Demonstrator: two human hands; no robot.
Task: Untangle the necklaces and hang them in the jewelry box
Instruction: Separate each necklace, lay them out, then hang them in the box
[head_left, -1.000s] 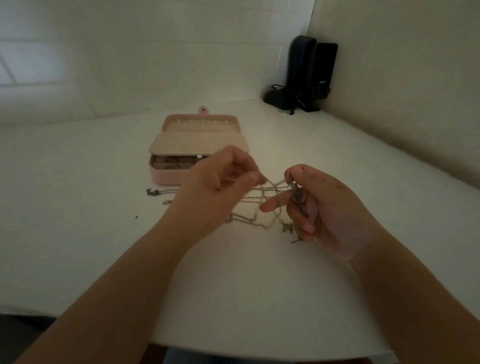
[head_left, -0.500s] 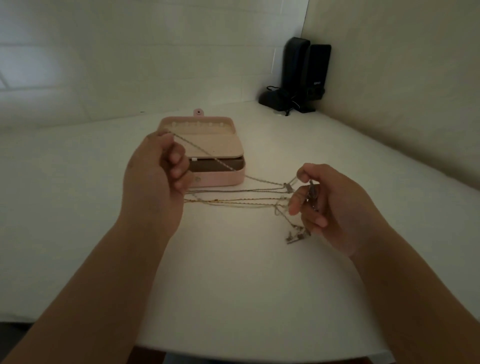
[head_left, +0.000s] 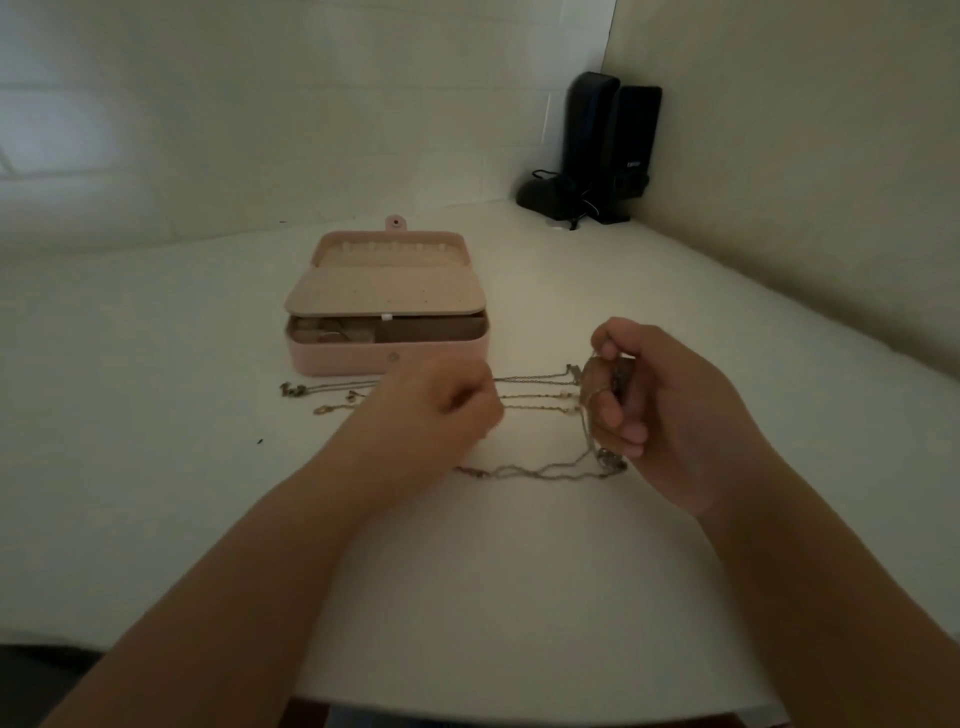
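necklaces (head_left: 537, 387) stretched between left hand (head_left: 441, 400), right hand (head_left: 657, 410) fingers

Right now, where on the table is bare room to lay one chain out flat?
Bare: table left of the box; the near strip below the loose chain; right of the right hand. Crowded: between box and left hand, where chains and clasps lie.
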